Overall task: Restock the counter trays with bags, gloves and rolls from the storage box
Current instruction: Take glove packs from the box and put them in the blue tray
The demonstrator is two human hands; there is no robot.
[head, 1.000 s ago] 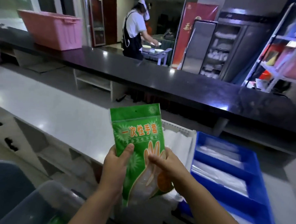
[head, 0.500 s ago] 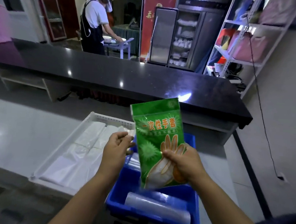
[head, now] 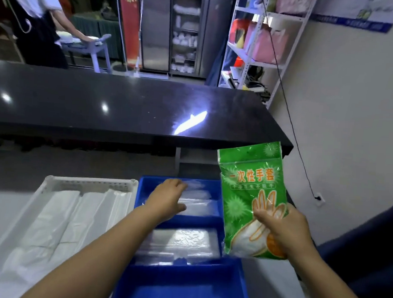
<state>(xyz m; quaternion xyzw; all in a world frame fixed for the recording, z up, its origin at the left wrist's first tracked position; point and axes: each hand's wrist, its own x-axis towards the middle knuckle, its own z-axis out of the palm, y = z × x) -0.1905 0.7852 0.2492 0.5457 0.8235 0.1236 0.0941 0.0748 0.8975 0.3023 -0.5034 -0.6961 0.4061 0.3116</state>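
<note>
Head view: a person stands at a pale worktop with 2 trays side by side in front of them.

The right hand (head: pixel 285 230) pinches a green glove pack (head: pixel 252 198) by its lower right part, thumb across the front and fingers curled behind. The pack stands upright in the air, just beside the right rim of the blue tray (head: pixel 142 184) and not yet inside it.

The left hand (head: pixel 167 200) reaches palm down into the far compartment of the blue tray, fingers stretched forward and holding nothing. It lies over clear plastic packs (head: pixel 199 205) there. Whether it presses on them or only hovers cannot be told.

The blue tray shows 3 compartments. The far one holds the clear packs, the middle one holds a flat clear-wrapped stack (head: pixel 183 242), and the near one shows something white at the bottom edge of the picture. To its left, the white tray (head: pixel 92 181) is filled with folded white bags (head: pixel 55 220) in rows.

Judged from this, the restocking is well along: the bags are in place and the blue tray is partly filled. The glove pack remains to be set down, probably once the left hand has made room. No rolls can be made out with certainty, and the storage box is out of sight, so what is left in it is unknown.
</note>
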